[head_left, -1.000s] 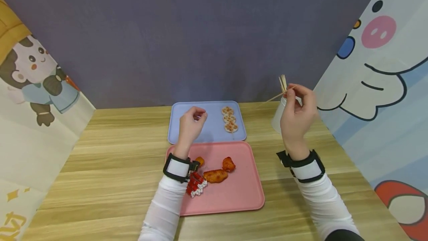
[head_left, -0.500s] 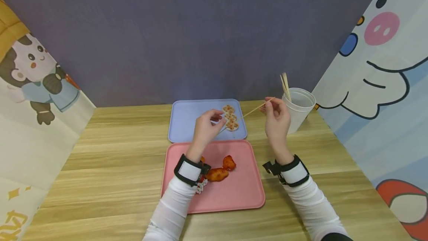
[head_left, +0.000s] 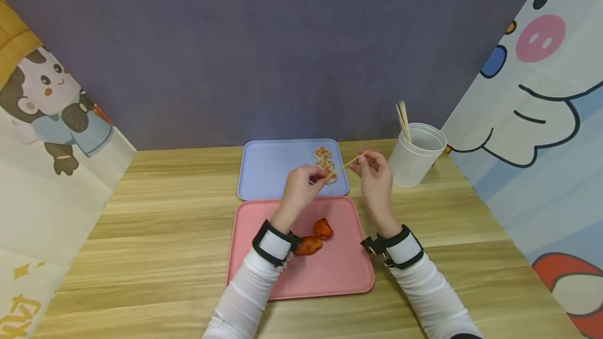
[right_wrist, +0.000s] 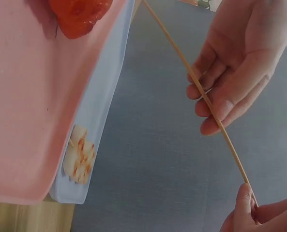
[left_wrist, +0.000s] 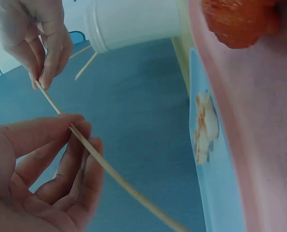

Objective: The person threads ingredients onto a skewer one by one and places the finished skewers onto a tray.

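Note:
Both hands hold one thin bamboo skewer (head_left: 347, 163) above the blue tray's right side. My right hand (head_left: 375, 177) pinches it near one end, as the right wrist view also shows. My left hand (head_left: 301, 187) pinches it farther along between thumb and fingers; in the left wrist view the skewer runs on past those fingers toward the camera. Below lies a row of browned, lotus-root-like slices (head_left: 323, 156) on the blue tray (head_left: 264, 171). On the pink tray (head_left: 339, 271) are a glazed wing-shaped piece (head_left: 309, 245) and a reddish-orange chunk (head_left: 323, 229). My left forearm hides the tray's other food.
A white cup (head_left: 414, 161) with several skewers (head_left: 403, 119) leaning in it stands right of my right hand. The pink tray sits in front of the blue one on the wooden table (head_left: 174, 234). A grey wall (head_left: 301, 56) rises behind.
My right hand has come left and down from the cup with the skewer. My left hand has moved right and now pinches the skewer too. The left forearm now covers the red-and-white pieces.

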### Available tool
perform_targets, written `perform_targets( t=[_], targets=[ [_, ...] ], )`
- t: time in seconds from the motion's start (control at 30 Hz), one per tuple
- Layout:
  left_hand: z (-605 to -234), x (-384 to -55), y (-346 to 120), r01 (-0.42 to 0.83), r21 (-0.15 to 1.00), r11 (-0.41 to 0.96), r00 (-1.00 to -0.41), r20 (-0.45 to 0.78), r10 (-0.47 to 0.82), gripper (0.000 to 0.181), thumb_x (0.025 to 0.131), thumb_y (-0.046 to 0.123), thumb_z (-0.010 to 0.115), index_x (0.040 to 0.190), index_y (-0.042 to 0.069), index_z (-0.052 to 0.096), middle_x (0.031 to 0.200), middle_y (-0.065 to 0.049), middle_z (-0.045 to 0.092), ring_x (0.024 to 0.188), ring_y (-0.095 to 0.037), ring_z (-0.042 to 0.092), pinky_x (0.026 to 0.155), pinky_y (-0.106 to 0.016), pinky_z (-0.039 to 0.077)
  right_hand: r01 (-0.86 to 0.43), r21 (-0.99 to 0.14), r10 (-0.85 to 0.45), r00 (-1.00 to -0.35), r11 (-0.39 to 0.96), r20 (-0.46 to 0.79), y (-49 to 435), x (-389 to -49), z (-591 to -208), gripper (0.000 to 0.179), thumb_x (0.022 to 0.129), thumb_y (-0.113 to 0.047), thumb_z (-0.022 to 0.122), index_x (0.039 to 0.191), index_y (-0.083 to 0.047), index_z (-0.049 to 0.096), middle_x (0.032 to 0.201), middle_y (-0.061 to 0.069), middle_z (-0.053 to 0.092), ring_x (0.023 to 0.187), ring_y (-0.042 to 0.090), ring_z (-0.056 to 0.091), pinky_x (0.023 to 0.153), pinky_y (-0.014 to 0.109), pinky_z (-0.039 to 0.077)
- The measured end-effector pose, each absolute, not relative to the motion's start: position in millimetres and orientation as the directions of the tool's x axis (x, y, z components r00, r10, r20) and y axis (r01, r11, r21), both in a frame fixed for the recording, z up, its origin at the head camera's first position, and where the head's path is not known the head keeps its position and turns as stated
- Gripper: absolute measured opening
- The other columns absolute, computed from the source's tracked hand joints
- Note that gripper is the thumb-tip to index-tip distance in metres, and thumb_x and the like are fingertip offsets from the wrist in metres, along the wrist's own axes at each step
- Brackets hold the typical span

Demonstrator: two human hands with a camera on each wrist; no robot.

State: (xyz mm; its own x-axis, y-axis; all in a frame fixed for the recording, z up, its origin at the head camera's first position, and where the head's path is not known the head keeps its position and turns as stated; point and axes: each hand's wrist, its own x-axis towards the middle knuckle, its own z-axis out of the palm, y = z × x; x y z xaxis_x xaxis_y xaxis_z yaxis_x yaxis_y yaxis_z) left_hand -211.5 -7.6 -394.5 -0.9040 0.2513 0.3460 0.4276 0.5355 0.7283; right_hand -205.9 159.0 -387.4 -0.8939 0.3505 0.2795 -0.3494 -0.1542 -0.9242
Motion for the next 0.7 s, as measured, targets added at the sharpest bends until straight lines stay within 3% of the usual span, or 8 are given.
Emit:
perform_targets(
  t=[0.23, 0.4, 0.57, 0.7],
  targets=[
    [-397, -212, -8, 0.413, 0.737, 0.535, -0.911, 0.341, 0.234, 0.01, 0.087, 0.014, 0.068, 0.095, 0.011, 0.075, 0.089, -0.002, 0.071, 0.076, -0.014, 0.064, 0.066, -0.022, 0.052, -0.333, -0.921, 0.32, -0.911, -0.202, 0.259, 160, -208, -390, 0.029, 0.092, -0.004, 0.057, 0.111, 0.017, 0.052, 0.096, 0.005, 0.063, 0.083, 0.017, 0.067, 0.077, 0.026, 0.056],
    [-395, -213, -8, 0.406, 0.801, 0.44, -0.912, 0.386, 0.139, 0.008, 0.088, 0.011, 0.066, 0.094, 0.008, 0.07, 0.086, -0.005, 0.071, 0.075, -0.015, 0.064, 0.068, -0.024, 0.053, -0.311, -0.925, 0.255, -0.933, -0.221, 0.253, 167, -209, -391, 0.033, 0.092, -0.011, 0.059, 0.114, 0.014, 0.056, 0.097, 0.006, 0.068, 0.09, 0.021, 0.067, 0.081, 0.029, 0.056],
    [-390, -212, -10, 0.39, 0.866, 0.312, -0.917, 0.395, 0.051, 0.009, 0.087, 0.008, 0.066, 0.094, 0.002, 0.066, 0.086, -0.008, 0.069, 0.075, -0.018, 0.064, 0.064, -0.024, 0.055, -0.283, -0.946, 0.198, -0.947, -0.155, 0.251, 176, -208, -395, 0.034, 0.092, -0.012, 0.06, 0.114, 0.015, 0.056, 0.093, 0.001, 0.069, 0.085, 0.015, 0.068, 0.08, 0.028, 0.056],
    [-387, -211, -11, 0.362, 0.907, 0.214, -0.931, 0.365, 0.026, 0.008, 0.086, 0.005, 0.066, 0.093, 0.0, 0.064, 0.087, -0.012, 0.068, 0.076, -0.021, 0.064, 0.061, -0.023, 0.056, -0.254, -0.964, 0.156, -0.958, -0.074, 0.241, 181, -205, -398, 0.034, 0.092, -0.013, 0.061, 0.112, 0.014, 0.057, 0.093, 0.007, 0.069, 0.082, 0.013, 0.068, 0.077, 0.027, 0.056]
  ],
)
